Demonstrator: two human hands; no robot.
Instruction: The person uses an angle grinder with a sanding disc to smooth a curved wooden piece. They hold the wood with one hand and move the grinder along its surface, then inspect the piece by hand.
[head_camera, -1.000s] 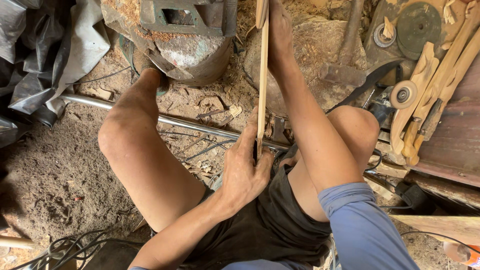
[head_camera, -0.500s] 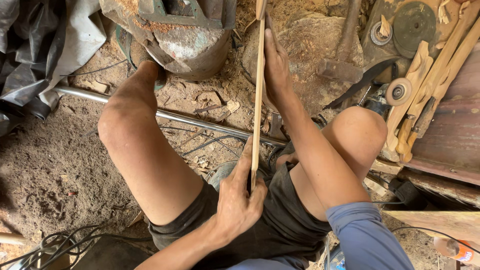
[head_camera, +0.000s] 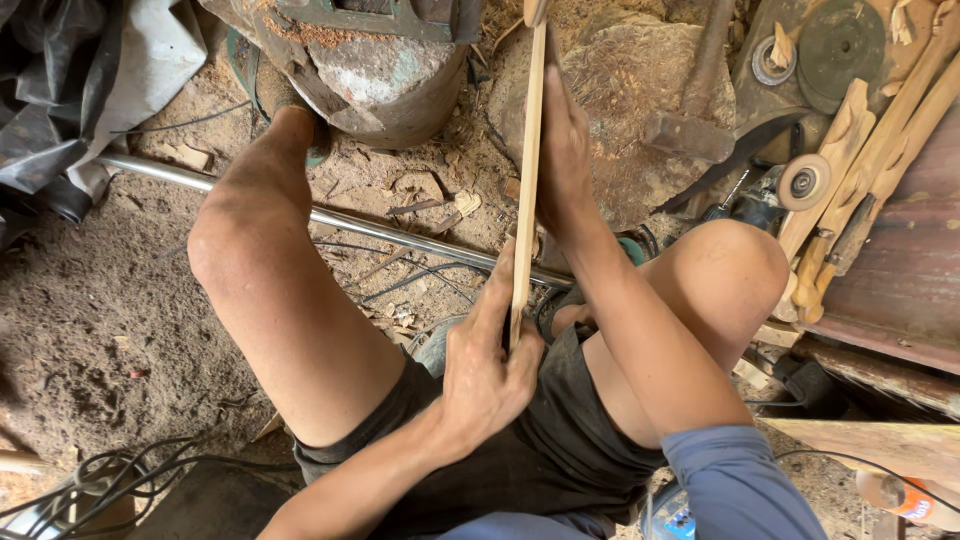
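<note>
Slat, long thin pale wood (head_camera: 527, 180), held on edge between bare knees, pointing away. Near end pinched by left hand (head_camera: 487, 375), closed; far part pressed by right hand (head_camera: 562, 150), fingers flat alongside. Slat judged being sighted for straightness; steady support called for. Steel pipe (head_camera: 330, 215) lying beneath, hammer (head_camera: 690, 130) on stump beyond.

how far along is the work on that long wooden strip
Done: the wooden strip is already thin and even, with chips on the dirt floor. In hand: the left hand grips its near end, the right hand steadies it higher up. What remains cannot be judged; its far end is out of frame.
</note>
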